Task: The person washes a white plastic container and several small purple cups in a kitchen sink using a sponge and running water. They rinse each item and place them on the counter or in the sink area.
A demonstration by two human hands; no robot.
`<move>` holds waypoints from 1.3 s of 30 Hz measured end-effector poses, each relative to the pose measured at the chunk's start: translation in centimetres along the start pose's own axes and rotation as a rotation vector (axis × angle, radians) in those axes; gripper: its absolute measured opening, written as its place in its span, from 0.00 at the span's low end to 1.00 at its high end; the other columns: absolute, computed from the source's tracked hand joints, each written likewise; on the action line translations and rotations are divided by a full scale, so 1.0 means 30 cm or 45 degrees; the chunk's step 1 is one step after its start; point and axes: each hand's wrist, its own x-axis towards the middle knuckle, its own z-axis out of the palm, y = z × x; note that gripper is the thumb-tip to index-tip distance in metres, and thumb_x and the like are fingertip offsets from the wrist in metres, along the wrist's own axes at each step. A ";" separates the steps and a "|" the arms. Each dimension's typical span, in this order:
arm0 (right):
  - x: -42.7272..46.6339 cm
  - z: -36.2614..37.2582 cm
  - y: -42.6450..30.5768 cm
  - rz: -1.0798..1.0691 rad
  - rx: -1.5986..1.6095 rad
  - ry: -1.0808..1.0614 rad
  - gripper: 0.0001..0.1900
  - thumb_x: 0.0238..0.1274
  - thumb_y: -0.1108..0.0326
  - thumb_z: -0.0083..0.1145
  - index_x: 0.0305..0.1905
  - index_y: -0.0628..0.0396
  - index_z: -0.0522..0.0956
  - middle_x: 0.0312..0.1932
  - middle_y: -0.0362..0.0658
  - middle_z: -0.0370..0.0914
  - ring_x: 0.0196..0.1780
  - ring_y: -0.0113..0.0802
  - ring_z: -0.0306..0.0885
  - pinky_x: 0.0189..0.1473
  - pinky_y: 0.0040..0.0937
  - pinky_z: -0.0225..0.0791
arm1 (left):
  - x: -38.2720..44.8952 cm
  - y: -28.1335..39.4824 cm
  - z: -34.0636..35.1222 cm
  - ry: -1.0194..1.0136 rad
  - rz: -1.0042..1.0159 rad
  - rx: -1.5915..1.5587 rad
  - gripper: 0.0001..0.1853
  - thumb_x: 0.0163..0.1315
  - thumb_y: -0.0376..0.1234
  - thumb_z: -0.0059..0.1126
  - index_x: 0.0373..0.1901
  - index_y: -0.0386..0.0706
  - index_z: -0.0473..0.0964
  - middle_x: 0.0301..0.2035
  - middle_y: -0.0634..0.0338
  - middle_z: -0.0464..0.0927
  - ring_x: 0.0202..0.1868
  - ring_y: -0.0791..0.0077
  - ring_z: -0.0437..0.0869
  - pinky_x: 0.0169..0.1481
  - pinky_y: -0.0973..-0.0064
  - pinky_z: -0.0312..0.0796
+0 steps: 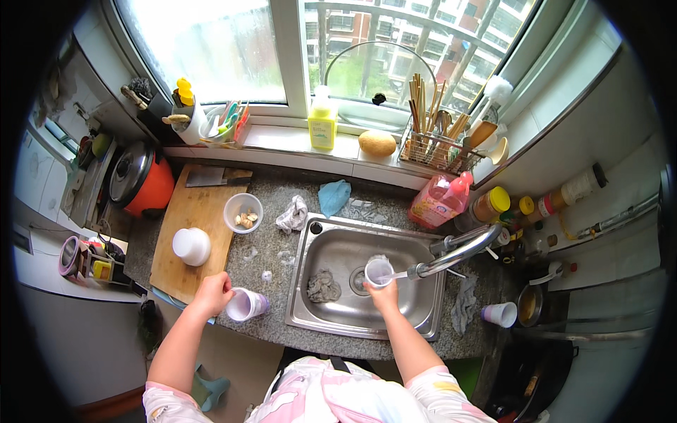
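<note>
My right hand (385,297) holds a translucent plastic cup (380,272) over the stainless steel sink (365,232). A stream of water runs from the chrome faucet (460,254) into its mouth. On the left, my left hand (213,296) has its fingers curled together beside the rim of a purple-and-white cup (247,305) on the granite counter. Whether they pinch the rim is hard to tell. Just beyond that hand, a stack of white plastic containers (191,246) rests on the wooden cutting board (211,209). A grey cloth (323,286) lies in the sink.
A cleaver (206,177) lies at the board's far end. Beside the board is a clear bowl (243,212) with pieces of food. A blue cloth (334,198) lies behind the sink, near a pink soap bottle (439,201). Another cup (500,314) stands at the right.
</note>
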 end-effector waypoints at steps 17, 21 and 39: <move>-0.020 -0.025 0.051 0.061 -0.118 -0.157 0.39 0.45 0.65 0.79 0.62 0.57 0.67 0.53 0.45 0.79 0.56 0.36 0.78 0.59 0.34 0.71 | 0.044 0.122 -0.239 -0.010 0.012 -1.166 0.02 0.51 0.27 0.53 0.27 0.38 0.72 0.31 0.62 0.80 0.32 0.76 0.79 0.39 0.76 0.74; -0.017 -0.010 -0.005 0.054 0.188 -0.146 0.28 0.44 0.61 0.78 0.52 0.57 0.79 0.47 0.45 0.84 0.50 0.38 0.82 0.55 0.36 0.74 | 0.111 0.348 -0.140 -0.089 0.033 -1.650 0.05 0.53 0.29 0.50 0.29 0.38 0.74 0.35 0.59 0.82 0.35 0.72 0.83 0.44 0.73 0.75; 0.028 -0.196 -0.003 0.362 -0.041 -0.799 0.45 0.53 0.59 0.73 0.71 0.61 0.58 0.62 0.49 0.71 0.63 0.37 0.72 0.65 0.35 0.66 | 0.426 0.584 0.998 -1.182 -0.997 -2.207 0.45 0.65 0.66 0.37 0.68 0.38 0.64 0.66 0.44 0.68 0.69 0.45 0.66 0.69 0.33 0.53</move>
